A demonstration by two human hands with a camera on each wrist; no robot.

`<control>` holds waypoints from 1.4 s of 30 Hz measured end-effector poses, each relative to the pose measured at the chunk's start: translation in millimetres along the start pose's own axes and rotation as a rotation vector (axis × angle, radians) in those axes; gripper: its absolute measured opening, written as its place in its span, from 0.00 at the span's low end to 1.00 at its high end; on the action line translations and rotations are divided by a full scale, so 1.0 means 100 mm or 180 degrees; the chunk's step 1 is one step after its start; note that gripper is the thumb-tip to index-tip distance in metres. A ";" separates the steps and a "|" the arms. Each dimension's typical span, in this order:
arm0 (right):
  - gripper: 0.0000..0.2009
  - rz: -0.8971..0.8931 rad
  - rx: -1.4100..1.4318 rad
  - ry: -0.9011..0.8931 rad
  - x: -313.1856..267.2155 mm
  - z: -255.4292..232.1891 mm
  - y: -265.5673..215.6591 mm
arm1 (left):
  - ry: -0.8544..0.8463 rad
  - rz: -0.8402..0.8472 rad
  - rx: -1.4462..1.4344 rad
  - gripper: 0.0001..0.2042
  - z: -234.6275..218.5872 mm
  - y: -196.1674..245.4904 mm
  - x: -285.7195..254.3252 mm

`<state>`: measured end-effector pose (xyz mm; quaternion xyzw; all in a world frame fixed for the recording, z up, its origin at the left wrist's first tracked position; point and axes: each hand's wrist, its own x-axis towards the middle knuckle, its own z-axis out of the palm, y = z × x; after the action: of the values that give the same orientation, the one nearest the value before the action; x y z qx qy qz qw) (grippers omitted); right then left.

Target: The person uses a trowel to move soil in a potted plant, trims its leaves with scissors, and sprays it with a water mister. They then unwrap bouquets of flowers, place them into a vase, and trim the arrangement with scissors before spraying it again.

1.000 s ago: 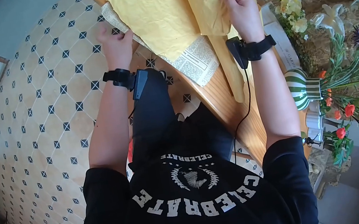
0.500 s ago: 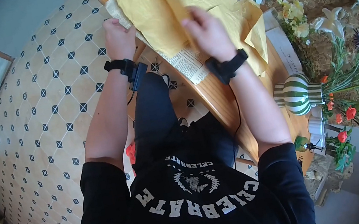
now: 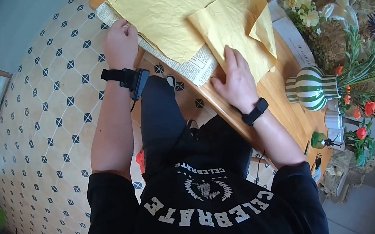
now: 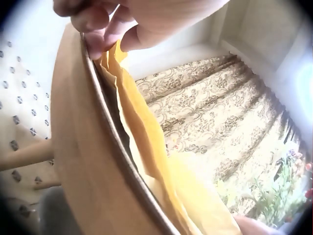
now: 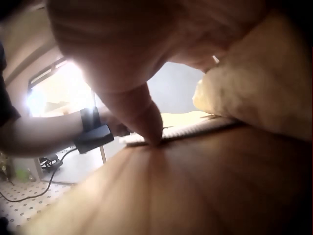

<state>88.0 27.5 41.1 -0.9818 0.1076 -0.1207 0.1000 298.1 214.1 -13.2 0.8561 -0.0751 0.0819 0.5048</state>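
A large yellow sheet of wrapping paper [image 3: 164, 11] lies over a printed newspaper-style sheet [image 3: 195, 68] on the wooden table. My left hand [image 3: 121, 47] is at the near left edge of the sheets. In the left wrist view its thumb and fingers pinch a corner of the yellow paper [image 4: 146, 125], just above the table rim. My right hand [image 3: 238, 83] rests with fairly straight fingers on a folded, creased part of yellow paper [image 3: 231, 24]. Its thumb [image 5: 152, 125] touches the wooden tabletop beside the sheets in the right wrist view.
A green-and-white striped vase [image 3: 310, 89] with flowers stands right of the paper. Nearby are a white printed sheet [image 3: 293, 40], a small green bottle [image 3: 318, 140] and more flowers [image 3: 302, 1]. The wooden table [image 3: 292, 113] ends along a slanted edge beside my legs.
My right hand let go of the yellow paper it lifted, swept left across it, then came down nearer me onto the folded part. My left hand came to the sheets' edge.
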 end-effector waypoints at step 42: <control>0.21 -0.0344 0.1625 -0.0446 -0.74 -0.41 0.05 | -0.1332 -0.0213 -0.0908 0.26 -0.07 0.15 -1.50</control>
<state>6.0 33.4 62.8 -0.9351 0.0139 -0.0808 0.3449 148.7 219.9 -29.9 0.7765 -0.1603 -0.1253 0.5964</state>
